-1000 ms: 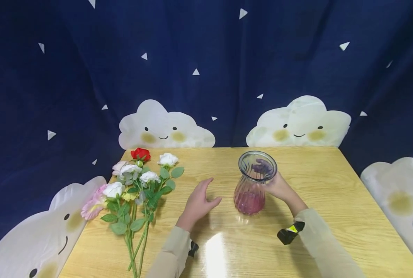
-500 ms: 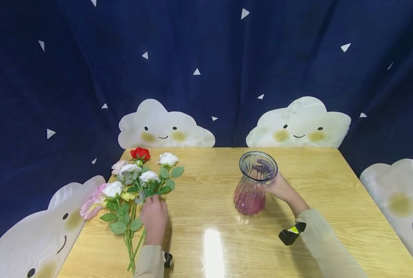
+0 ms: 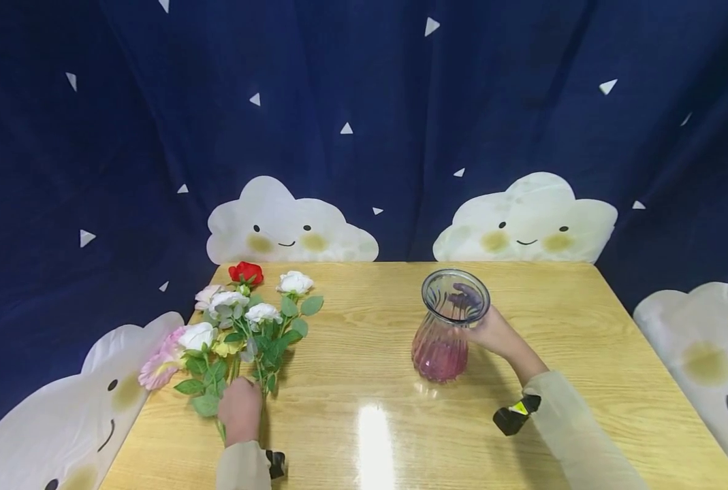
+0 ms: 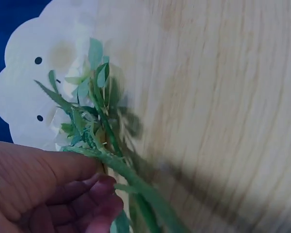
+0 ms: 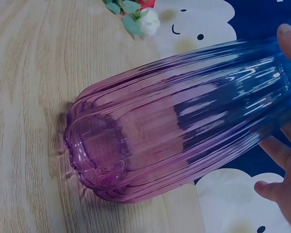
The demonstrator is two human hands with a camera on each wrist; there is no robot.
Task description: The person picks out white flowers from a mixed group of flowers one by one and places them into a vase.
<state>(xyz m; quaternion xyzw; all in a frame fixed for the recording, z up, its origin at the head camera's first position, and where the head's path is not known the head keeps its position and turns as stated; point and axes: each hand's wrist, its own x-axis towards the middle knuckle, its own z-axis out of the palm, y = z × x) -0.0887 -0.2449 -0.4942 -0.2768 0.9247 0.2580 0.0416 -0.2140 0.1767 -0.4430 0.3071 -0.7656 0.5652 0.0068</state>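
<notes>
"How do the hands stand?"

"The right hand [image 3: 492, 330] grips the glass vase [image 3: 440, 354] around its neck, thumb on one side, fingers on the other. The left hand [image 3: 240, 408] is well to the vase's left, its fingers curled close to one of the green stems [image 4: 145, 191]. I can't tell whether they pinch it."

"And the flowers [image 3: 262, 314]?"

"They lie in an overlapping bunch left of the vase, blooms at the end farther from the person."

"What could go wrong there?"

"Tangling, I'd say. The leaves [image 3: 207, 403] overlap, so pulling one stem could drag its neighbours along. A loose hold might let a stem twist, since the bloom end is probably the heavier one."

"Is the vase safe?"

"Mostly. Its base rests on the table [image 3: 351, 388], but the hold is high, so a sideways tug or a knock from a long stem could tip it. Smooth glass may slip, too, and one fingertip seems to stand off it in the right wrist view."

"Where are the edges?"

"Beyond the vase, the far edge meets the navy curtain [image 3: 394, 136]; the red rose [image 3: 246, 273] lies near it, left of the vase. Farther left, the pink flower [image 3: 163, 359] lies at the side edge, where petals might snag."

"Any room?"

"A broad stretch between vase and flowers, enough for sideways movement, I judge. Right of the vase, the forearm crosses the surface."
</notes>
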